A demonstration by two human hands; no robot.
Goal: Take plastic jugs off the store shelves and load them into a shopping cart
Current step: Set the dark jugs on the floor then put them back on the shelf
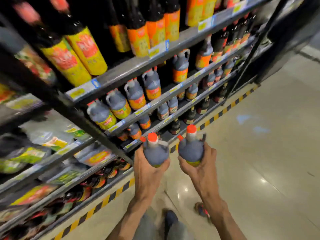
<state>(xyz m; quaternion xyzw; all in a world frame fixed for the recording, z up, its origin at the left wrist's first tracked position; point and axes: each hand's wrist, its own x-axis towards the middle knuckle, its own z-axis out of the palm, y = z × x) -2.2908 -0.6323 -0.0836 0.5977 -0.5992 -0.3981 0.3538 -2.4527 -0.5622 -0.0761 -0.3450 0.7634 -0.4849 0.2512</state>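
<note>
My left hand (147, 172) grips the bottom of a dark plastic jug (155, 152) with a red cap, held upright in front of the lower shelves. My right hand (202, 168) grips a second matching jug (191, 149), also upright, beside the first. Both jugs are clear of the shelf. More jugs of the same kind (119, 103) with yellow and orange labels stand in rows on the middle shelves. No shopping cart is in view.
Tall dark bottles (72, 54) with yellow and orange labels fill the upper shelves. Bagged goods (52, 135) lie on the left shelves. A yellow-black striped kerb (225, 110) runs along the shelf base. Glossy floor tiles (268, 153) spread to the right. My feet show below.
</note>
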